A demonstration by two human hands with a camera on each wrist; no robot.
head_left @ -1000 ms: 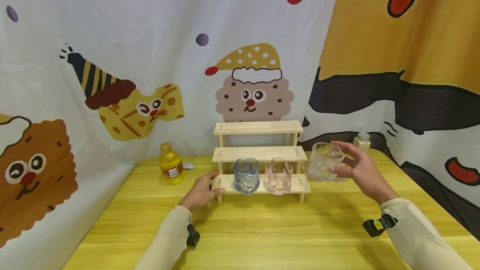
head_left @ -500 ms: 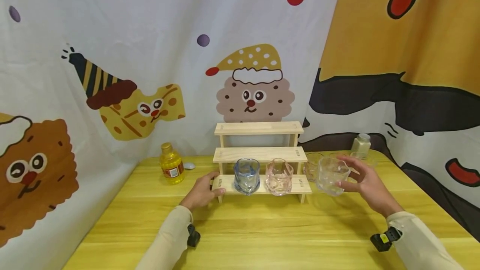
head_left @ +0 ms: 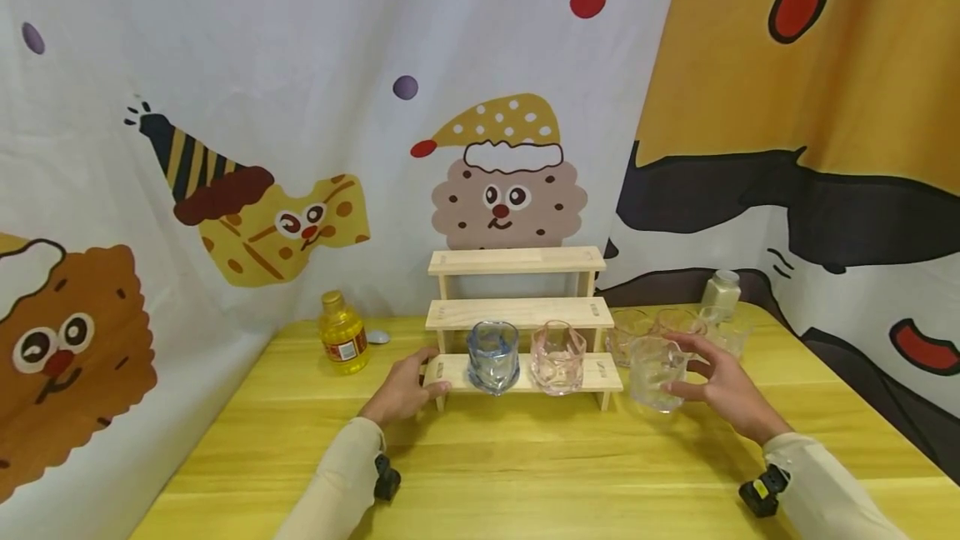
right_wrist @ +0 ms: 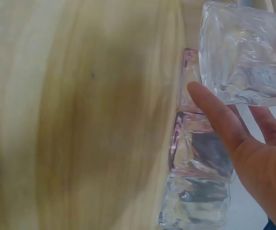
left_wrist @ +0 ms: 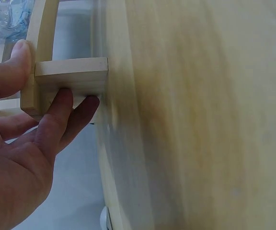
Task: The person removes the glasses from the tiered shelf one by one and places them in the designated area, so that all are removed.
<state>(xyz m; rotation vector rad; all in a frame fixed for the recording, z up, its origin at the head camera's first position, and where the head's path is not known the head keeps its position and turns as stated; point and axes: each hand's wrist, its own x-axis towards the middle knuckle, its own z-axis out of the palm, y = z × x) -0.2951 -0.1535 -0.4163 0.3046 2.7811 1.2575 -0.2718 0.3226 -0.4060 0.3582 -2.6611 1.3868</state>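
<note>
A three-step wooden display stand (head_left: 517,312) stands on the table. My left hand (head_left: 401,390) holds the left end of its lowest step; in the left wrist view the thumb lies against the board and the fingers (left_wrist: 56,115) touch the support beneath. On that step sit a blue-tinted glass (head_left: 493,357) and a pink-tinted glass (head_left: 558,359). To the right of the stand, my right hand (head_left: 729,386) grips a clear glass (head_left: 652,367) between thumb and fingers. The right wrist view shows this clear glass (right_wrist: 246,55) close up; whether its base touches the table is unclear.
Behind the held glass stand pink-tinted glasses (head_left: 628,332) and another clear glass (head_left: 729,332). A lidded jar (head_left: 722,290) is at the back right. On the left are a yellow oil bottle (head_left: 343,333) and a white spoon (head_left: 378,337). A printed curtain (head_left: 300,40) hangs behind.
My right hand has brought the clear glass lower and nearer to me, uncovering the glasses behind it. My left hand keeps its hold on the stand.
</note>
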